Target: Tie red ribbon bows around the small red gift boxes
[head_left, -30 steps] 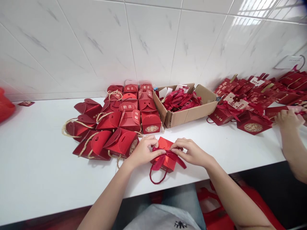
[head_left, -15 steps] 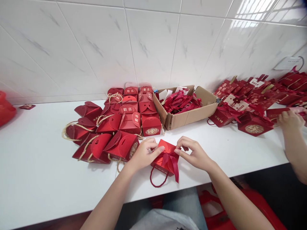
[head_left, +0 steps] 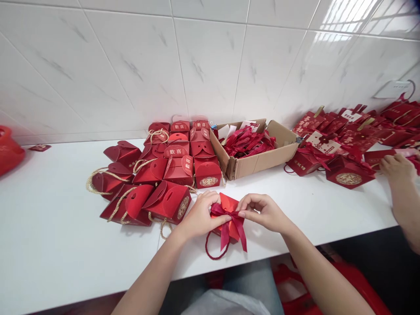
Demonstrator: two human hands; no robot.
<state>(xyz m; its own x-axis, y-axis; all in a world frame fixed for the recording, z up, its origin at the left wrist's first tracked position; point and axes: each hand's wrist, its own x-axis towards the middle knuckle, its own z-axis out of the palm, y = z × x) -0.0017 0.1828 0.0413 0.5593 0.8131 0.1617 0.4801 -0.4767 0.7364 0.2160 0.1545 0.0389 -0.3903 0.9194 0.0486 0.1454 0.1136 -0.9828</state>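
A small red gift box (head_left: 229,203) lies on the white table (head_left: 49,236) near its front edge, with a red cord handle looped below it. A dark red ribbon (head_left: 234,223) is tied over it in a bow, its tails hanging toward me. My left hand (head_left: 200,215) pinches the bow's left loop. My right hand (head_left: 262,211) pinches its right loop. Both hands rest against the box.
Left of the box lies a cluster of red gift boxes (head_left: 164,166) with rope handles. A cardboard box (head_left: 256,151) of red ribbons stands behind. More red boxes (head_left: 344,131) are piled at the right, where another person's hand (head_left: 398,168) is at work. A red bag (head_left: 9,151) sits far left.
The ribbon, stretched sideways a second ago, now sits as a tied bow with hanging tails. My hands have closed in on its loops.
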